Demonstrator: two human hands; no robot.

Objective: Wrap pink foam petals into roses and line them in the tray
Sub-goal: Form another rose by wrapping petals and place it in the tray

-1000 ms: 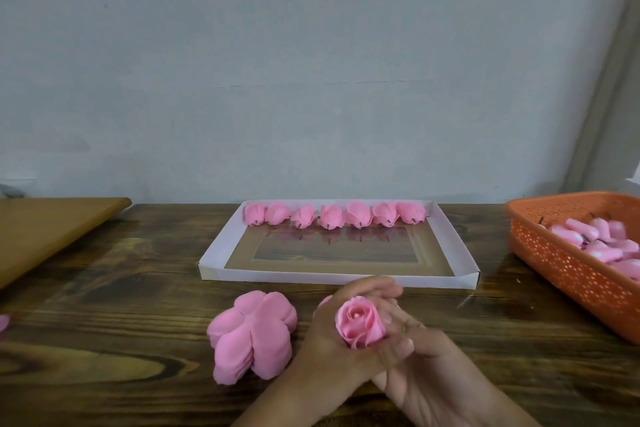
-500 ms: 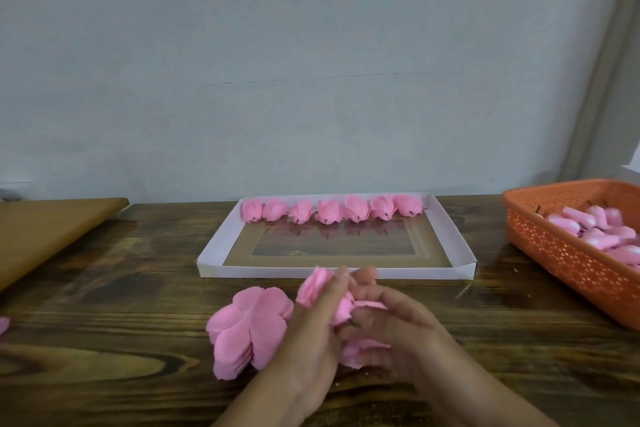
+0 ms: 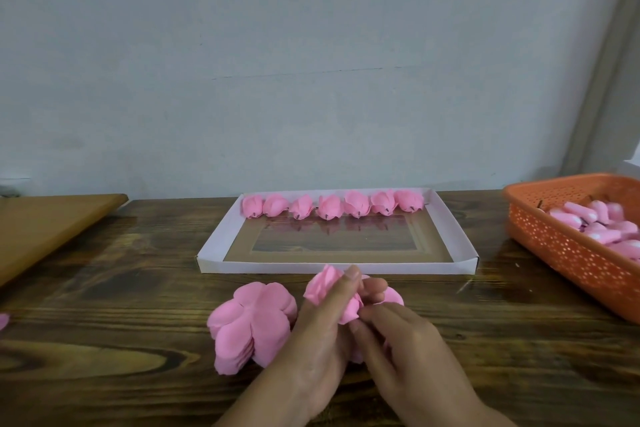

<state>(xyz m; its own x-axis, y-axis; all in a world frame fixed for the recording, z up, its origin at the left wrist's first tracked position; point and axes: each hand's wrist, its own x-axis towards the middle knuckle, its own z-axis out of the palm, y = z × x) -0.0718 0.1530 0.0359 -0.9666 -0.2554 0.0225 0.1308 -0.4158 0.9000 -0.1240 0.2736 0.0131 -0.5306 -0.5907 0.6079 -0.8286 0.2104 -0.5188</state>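
Pink foam roses (image 3: 332,206) line the white cardboard tray's (image 3: 337,267) far edge; pink buds (image 3: 595,224) fill an orange plastic basket (image 3: 568,250); both hands (image 3: 322,340) (image 3: 401,340) grip a half-wrapped pink foam rose (image 3: 323,284).

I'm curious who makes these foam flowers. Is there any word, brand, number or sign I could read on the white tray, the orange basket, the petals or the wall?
None: no readable text shows anywhere.
White tray: plain walls, no print.
Orange basket: only a pattern of holes, no label.
Stack of pink petals and the row of finished roses: unmarked.
Wall: bare, no sign.
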